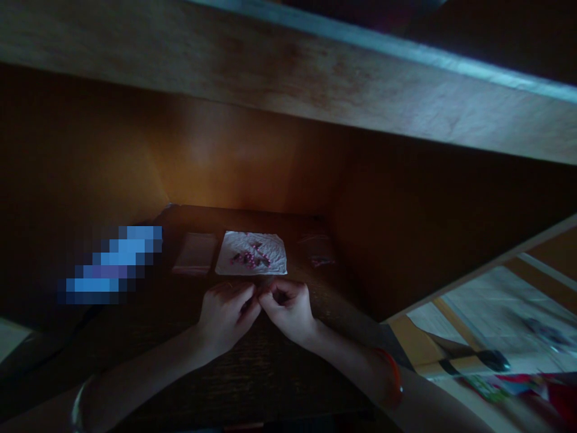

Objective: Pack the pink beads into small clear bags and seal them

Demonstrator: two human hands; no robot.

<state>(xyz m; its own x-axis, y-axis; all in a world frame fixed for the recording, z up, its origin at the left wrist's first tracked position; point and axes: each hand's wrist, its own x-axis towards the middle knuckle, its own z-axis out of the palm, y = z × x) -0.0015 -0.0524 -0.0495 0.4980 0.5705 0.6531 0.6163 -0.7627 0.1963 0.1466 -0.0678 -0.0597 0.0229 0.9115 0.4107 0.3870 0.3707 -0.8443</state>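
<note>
Pink beads (pixel 249 260) on white paper (pixel 276 246) between packets (pixel 195 251); left hand (pixel 228 313), right hand (pixel 291 307) pinched, contents unclear.

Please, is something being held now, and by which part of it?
It cannot be told: left grip and right grip are close together, fingers curled, but anything between them is too small and dark.

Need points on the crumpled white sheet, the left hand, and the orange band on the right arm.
Crumpled white sheet (pixel 277 247): head view, bare area toward its right edge.
Left hand (pixel 224 315): head view, back of the hand.
Orange band (pixel 397 377): head view, its outer curve.
</note>
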